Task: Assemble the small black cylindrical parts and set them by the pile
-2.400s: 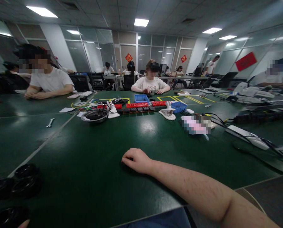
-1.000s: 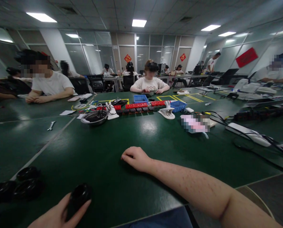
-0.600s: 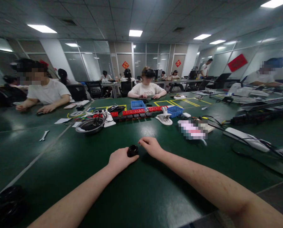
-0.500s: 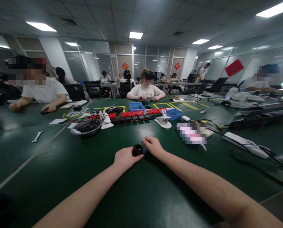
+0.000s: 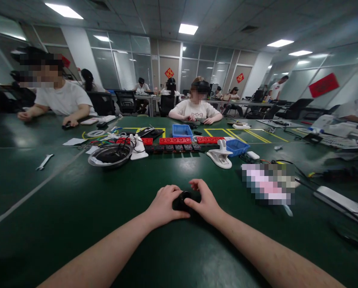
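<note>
A small round black object [image 5: 184, 197] with a dark opening in its top rests on the green table in front of me; its exact kind I cannot make out. My left hand [image 5: 163, 207] is curled around its left side, with the thumb along the near edge. Over the right side reaches my right hand [image 5: 208, 203], thumb and fingers spread apart. Its thumb tip overlaps the top of the black object, though whether it presses on it I cannot tell. The fingers partly hide the object.
Beyond my hands are a metal bowl [image 5: 96, 162] with dark cables, red socket strips [image 5: 175, 141], blue trays [image 5: 182, 129] and a white clamp stand [image 5: 221, 155]. A wrench [image 5: 45, 162] lies left, a white power strip [image 5: 343, 202] right. Co-workers sit across and at the left.
My right hand has come in to the black object, its fingers spreading and its thumb now over the top. My left hand stays around it. The whole view has shifted and tilted slightly.
</note>
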Tool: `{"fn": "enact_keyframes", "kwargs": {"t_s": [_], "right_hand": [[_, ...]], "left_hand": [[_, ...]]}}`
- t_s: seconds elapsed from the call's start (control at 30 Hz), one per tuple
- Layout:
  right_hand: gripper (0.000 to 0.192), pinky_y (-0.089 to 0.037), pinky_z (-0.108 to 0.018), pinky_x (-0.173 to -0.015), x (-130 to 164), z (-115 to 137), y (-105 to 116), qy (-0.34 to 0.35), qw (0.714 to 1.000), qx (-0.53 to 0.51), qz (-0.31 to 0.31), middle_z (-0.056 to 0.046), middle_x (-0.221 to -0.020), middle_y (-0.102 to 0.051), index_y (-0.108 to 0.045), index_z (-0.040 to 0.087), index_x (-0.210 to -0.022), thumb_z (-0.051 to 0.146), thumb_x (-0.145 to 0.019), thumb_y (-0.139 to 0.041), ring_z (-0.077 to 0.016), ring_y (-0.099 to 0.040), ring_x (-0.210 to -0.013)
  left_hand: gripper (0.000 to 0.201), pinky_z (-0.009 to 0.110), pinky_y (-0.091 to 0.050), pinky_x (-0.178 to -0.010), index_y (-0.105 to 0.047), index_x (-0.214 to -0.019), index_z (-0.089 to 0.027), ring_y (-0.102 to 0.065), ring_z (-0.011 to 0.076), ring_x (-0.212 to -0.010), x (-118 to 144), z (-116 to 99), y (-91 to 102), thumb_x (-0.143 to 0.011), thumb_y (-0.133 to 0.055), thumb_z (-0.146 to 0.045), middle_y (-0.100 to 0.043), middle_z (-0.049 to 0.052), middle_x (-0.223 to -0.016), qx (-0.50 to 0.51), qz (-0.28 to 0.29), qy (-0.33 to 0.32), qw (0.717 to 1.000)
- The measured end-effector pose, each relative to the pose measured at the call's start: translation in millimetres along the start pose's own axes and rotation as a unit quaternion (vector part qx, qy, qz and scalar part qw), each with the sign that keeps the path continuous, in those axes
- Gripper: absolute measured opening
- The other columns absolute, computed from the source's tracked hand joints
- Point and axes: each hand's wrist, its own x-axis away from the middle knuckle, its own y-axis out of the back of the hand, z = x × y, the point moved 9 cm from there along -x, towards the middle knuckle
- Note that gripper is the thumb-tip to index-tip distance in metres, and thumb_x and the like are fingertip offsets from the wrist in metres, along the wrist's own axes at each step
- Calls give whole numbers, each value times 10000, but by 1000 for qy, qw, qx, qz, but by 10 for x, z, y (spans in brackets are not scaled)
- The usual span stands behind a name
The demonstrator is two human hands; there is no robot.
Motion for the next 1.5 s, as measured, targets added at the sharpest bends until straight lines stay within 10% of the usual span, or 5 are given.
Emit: {"fn": "enact_keyframes", "kwargs": {"t_s": [0.2,0.67,1.1,1.5], "right_hand": [[308,-383,-317,-684,23,191,-79,20,994,98,38,-36,-807,-483,-495,173,-788,387,-614,-634,-184,-456,-777],[439,-327,-339,-858,117,546,-236,93,928,-31,361,-31,-1008,-466,-433,282,-1172,245,-746,-532,-172,-420,-966],[470,-408,-338,-682,97,163,-125,3,996,68,60,-60,-869,-482,-434,171,-960,423,-608,-619,-202,-470,-789],[282,-372,-355,-777,80,386,-168,92,988,25,123,-50,-898,-500,-521,198,-933,252,-658,-545,-208,-458,-877]], "left_hand": [[357,322,-374,-746,-579,-845,-210,-465,190,-833,15,26,-2,-607,-617,-473,-509,18,-897,0,-22,-4,1000],[534,358,-300,-881,-552,-1022,-302,-375,230,-998,76,-40,-51,-541,-657,-510,-450,10,-1041,46,130,-82,987],[488,328,-375,-763,-529,-883,-195,-472,203,-842,40,-31,-6,-545,-636,-530,-522,27,-909,15,18,-41,999],[463,310,-369,-770,-549,-949,-196,-476,196,-857,7,8,-38,-576,-650,-450,-532,20,-925,24,24,-43,998]]}}
